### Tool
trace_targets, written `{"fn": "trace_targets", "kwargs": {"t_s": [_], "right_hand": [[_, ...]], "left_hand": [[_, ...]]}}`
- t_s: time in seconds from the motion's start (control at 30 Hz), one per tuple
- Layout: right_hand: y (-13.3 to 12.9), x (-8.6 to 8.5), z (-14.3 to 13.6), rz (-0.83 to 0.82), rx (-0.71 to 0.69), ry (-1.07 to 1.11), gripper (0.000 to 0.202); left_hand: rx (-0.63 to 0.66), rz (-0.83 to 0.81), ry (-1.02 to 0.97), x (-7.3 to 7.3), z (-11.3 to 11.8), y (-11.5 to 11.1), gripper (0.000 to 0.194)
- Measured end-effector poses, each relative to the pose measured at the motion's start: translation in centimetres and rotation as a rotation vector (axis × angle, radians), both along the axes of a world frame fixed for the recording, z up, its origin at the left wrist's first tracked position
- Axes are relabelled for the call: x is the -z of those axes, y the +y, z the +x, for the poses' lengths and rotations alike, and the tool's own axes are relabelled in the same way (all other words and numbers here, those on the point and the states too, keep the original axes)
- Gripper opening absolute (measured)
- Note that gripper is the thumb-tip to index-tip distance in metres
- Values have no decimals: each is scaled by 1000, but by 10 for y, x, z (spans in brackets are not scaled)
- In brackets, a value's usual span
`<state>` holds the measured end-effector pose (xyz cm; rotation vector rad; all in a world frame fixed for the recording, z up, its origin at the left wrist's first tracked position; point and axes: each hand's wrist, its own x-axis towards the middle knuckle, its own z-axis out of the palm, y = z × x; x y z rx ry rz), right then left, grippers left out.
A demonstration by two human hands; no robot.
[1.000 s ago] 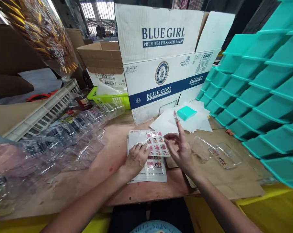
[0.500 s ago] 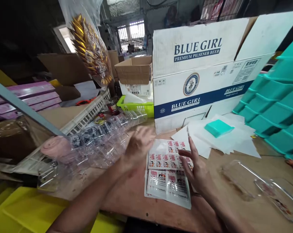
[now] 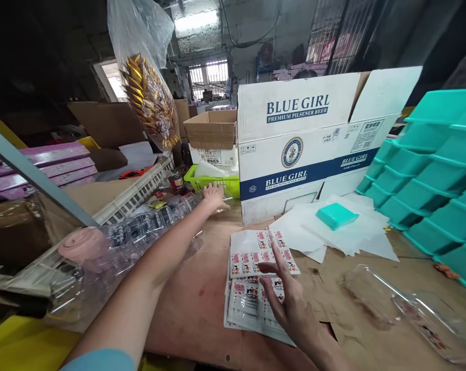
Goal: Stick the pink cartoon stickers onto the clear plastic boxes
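Observation:
My left hand [image 3: 214, 197] is stretched forward to the far end of a row of nested clear plastic boxes [image 3: 151, 226], its fingers curled over the endmost box beside the green basket. My right hand [image 3: 290, 299] hovers over the sticker sheets [image 3: 252, 306], index finger raised, thumb and other fingers apart. Something pale shows at the index fingertip, too small to make out. Pink and cat motifs cover the sheets, which lie stacked on the table. To the right lies an opened clear box [image 3: 375, 296] with a cat sticker on it.
A white beer carton [image 3: 290, 129] stands at the back. White paper sheets [image 3: 310, 250] lie before it, a turquoise block [image 3: 337, 215] on top. Turquoise trays [image 3: 429, 170] are stacked at right. The green basket [image 3: 233, 186] and a white crate [image 3: 140, 188] stand at left.
My left hand has moved forward and left, from beside the sticker sheets to the far end of the clear boxes. My right hand stays over the sheets. The view has tilted up.

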<state>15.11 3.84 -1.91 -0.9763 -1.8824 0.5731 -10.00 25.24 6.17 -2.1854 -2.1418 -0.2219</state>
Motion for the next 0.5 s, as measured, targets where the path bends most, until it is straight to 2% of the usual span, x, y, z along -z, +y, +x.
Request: {"fn": "trace_targets", "kwargs": {"t_s": [0.1, 0.17, 0.3, 0.4, 0.5], "right_hand": [[14, -4, 5, -45, 28, 123, 73], [30, -9, -2, -62, 42, 187, 79], [67, -10, -31, -88, -55, 137, 120], [81, -4, -51, -80, -135, 127, 131], [78, 0, -57, -43, -120, 137, 130]], "left_hand": [[194, -40, 7, 1, -2, -26, 106], [367, -23, 4, 0, -5, -51, 104], [670, 16, -78, -4, -12, -95, 101], [761, -59, -60, -9, -14, -116, 111], [813, -112, 28, -12, -17, -122, 121]]}}
